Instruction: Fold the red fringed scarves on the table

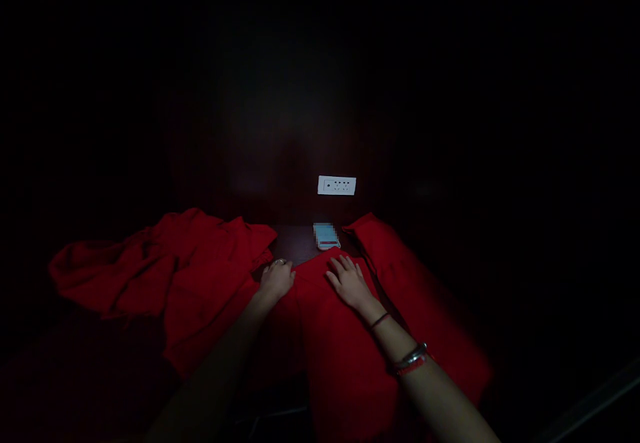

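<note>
Red cloth [340, 336], right hand [349, 281] spread flat, left hand [277, 279] curled around its edge

- I get a very dim picture; away from the hands nearly everything sinks into black.
- A weak pool of light sits around the left hand [277, 279] and right hand [349, 281], showing the red cloth [215, 276] under them.
- The white socket plate [337, 185] beyond the hands is the brightest spot.
- The small box [326, 235] just past the right hand is blurred into blocks.
- Cloth right of the right hand looks soft and smeared.
</note>
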A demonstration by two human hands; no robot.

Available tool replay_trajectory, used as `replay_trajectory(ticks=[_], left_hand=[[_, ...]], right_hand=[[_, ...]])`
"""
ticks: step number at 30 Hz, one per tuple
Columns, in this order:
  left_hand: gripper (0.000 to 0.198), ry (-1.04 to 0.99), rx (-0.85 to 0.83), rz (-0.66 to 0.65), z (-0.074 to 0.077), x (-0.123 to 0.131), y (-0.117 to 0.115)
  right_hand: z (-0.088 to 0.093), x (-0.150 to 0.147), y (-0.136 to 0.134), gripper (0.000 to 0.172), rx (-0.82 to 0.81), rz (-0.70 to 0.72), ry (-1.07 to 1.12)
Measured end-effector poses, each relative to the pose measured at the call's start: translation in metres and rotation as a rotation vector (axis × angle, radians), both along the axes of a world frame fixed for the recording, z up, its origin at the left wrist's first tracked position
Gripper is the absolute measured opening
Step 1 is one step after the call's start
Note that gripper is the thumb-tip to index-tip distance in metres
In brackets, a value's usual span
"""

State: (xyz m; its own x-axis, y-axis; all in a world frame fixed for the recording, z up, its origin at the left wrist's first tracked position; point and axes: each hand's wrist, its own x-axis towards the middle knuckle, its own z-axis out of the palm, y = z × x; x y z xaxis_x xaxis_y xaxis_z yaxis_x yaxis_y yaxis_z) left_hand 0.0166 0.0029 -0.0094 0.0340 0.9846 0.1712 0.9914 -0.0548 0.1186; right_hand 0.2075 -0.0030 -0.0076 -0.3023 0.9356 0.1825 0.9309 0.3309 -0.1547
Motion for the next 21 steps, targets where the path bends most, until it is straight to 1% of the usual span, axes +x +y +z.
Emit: replay_trajectory(ticks=[3,5,8,10,12,13,16,18,19,21], left_hand=[[0.027,-0.003,0.029,0.037,0.002,-0.003,0.001],[0.027,-0.025,0.034,0.046,0.002,-0.003,0.003],[0.032,-0.043,0.049,0.044,0.000,-0.001,0.006],[0.030,-0.059,0.046,0.040,-0.001,-0.001,0.007],[0.025,-0.077,0.033,0.043,-0.002,-0.001,0.007],[0.023,-0.081,0.029,0.051,-0.003,-0.001,0.007],[0.027,-0.076,0.056,0.081,-0.003,0.000,0.004],[0.030,-0.098,0.090,0.075,-0.003,0.002,0.005],[0.030,-0.121,0.093,0.066,-0.003,0.004,0.006],[0.027,-0.200,0.029,0.057,-0.001,0.006,0.013]], right_hand=[[-0.005,0.000,0.001,0.056,-0.085,0.059,-0.048],[-0.008,-0.001,0.002,0.058,-0.138,0.068,-0.068],[-0.009,-0.001,0.001,0.058,-0.143,0.065,-0.053],[-0.007,-0.001,0.000,0.058,-0.110,0.065,-0.024],[-0.004,0.000,-0.001,0.058,-0.063,0.047,0.006],[-0.003,0.001,-0.001,0.059,-0.067,0.024,0.012],[-0.005,0.002,0.002,0.061,-0.206,-0.049,-0.019],[-0.008,0.001,0.004,0.063,-0.285,-0.068,-0.045],[-0.009,0.000,0.005,0.063,-0.295,-0.073,-0.055],[-0.009,-0.002,0.005,0.062,-0.295,-0.081,-0.074]])
